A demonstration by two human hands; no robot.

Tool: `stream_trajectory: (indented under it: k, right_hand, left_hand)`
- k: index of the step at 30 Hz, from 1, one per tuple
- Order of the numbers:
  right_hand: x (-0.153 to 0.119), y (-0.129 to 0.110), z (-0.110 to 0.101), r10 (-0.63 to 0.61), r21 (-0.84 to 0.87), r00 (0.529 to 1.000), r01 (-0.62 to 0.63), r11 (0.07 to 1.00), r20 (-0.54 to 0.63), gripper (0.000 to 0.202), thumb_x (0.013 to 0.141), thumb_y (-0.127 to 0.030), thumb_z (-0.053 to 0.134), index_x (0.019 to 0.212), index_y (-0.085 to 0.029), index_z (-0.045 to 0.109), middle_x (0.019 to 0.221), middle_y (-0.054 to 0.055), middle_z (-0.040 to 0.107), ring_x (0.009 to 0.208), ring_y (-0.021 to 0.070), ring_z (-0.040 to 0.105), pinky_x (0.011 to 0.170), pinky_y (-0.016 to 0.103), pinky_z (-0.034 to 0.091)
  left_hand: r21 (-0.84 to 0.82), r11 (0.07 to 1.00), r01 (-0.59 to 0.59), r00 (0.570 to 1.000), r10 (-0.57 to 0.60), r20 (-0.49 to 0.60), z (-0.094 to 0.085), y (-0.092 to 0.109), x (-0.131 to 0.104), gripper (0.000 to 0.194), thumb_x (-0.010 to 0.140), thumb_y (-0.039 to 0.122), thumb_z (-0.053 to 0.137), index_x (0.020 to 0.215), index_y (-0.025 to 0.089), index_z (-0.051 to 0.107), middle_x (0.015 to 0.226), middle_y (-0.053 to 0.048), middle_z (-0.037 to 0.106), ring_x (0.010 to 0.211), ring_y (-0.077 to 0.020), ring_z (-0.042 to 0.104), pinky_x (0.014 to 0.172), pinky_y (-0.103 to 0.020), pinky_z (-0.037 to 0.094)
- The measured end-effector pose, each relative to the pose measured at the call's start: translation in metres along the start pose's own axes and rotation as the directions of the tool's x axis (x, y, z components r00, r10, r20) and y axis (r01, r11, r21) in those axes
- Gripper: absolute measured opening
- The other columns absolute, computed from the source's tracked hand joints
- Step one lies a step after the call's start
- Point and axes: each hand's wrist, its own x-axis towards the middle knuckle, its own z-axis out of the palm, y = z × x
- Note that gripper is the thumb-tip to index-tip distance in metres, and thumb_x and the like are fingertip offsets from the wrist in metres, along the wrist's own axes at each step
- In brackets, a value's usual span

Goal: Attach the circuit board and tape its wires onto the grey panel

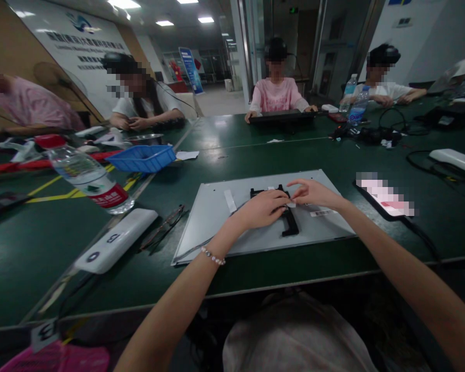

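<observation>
A flat white panel [213, 227] lies on the table in front of me, with a black plastic bracket [290, 226] on its middle. My left hand [265, 208] rests over the bracket and hides part of it, its fingers bent together. From the right, my right hand [313, 195] meets it, thumb and forefinger pinched at a small white piece [292, 204]. What the left fingertips hold is hidden. A white strip [230, 201] is on the panel left of the bracket, and a printed label [321, 213] is under my right wrist. A thin cable runs along the panel's left side.
Left of the panel are glasses [163, 227], a white power bank [116, 240], a water bottle [87, 178] and a blue tray [141, 158]. A phone [385, 196] with a cable lies to the right. Several people sit around the green table [232, 150].
</observation>
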Motion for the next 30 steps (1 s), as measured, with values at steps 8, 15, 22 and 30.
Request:
stream_trajectory:
  k: [8, 15, 22, 30]
  right_hand:
    - [0.0, 0.0, 0.0, -0.011, -0.033, 1.0, 0.012, 0.999, 0.009, 0.049, 0.073, -0.019, 0.066, 0.12, -0.018, 0.055, 0.087, 0.006, 0.072, 0.076, 0.0168, 0.066, 0.072, 0.028, 0.051]
    - [0.003, 0.005, 0.003, -0.049, -0.039, 0.999, 0.049, 0.998, 0.002, 0.05, 0.07, -0.016, 0.066, 0.119, -0.018, 0.056, 0.086, 0.007, 0.072, 0.078, 0.0186, 0.067, 0.077, 0.031, 0.052]
    - [0.007, 0.008, 0.006, -0.093, -0.181, 0.995, 0.087, 0.98, -0.026, 0.048, 0.065, -0.015, 0.066, 0.113, -0.018, 0.062, 0.087, 0.004, 0.071, 0.08, 0.0181, 0.066, 0.076, 0.03, 0.052]
    - [0.005, 0.003, 0.004, -0.13, -0.251, 0.99, 0.113, 0.961, -0.05, 0.043, 0.067, -0.016, 0.067, 0.11, -0.018, 0.064, 0.088, 0.005, 0.07, 0.081, 0.0184, 0.065, 0.078, 0.031, 0.052]
  left_hand:
    - [-0.005, 1.0, 0.0, 1.0, 0.0, -0.016, -0.001, 0.001, 0.0, 0.027, 0.089, 0.019, 0.046, 0.113, 0.017, 0.06, 0.118, -0.011, 0.058, 0.111, -0.0221, 0.053, 0.097, -0.039, 0.041]
    - [-0.026, 0.998, -0.053, 0.999, 0.053, 0.003, -0.002, 0.004, 0.001, 0.027, 0.088, 0.018, 0.047, 0.11, 0.017, 0.063, 0.112, -0.01, 0.062, 0.112, -0.0213, 0.053, 0.099, -0.039, 0.04]
    - [-0.008, 0.999, -0.05, 0.999, 0.05, 0.015, -0.002, 0.006, 0.002, 0.026, 0.086, 0.019, 0.048, 0.108, 0.016, 0.062, 0.114, -0.01, 0.061, 0.116, -0.0225, 0.051, 0.102, -0.041, 0.038]
    - [-0.025, 0.999, -0.031, 0.999, 0.031, 0.027, -0.003, 0.005, 0.002, 0.028, 0.088, 0.022, 0.05, 0.113, 0.016, 0.06, 0.117, -0.01, 0.06, 0.116, -0.021, 0.051, 0.103, -0.038, 0.037]
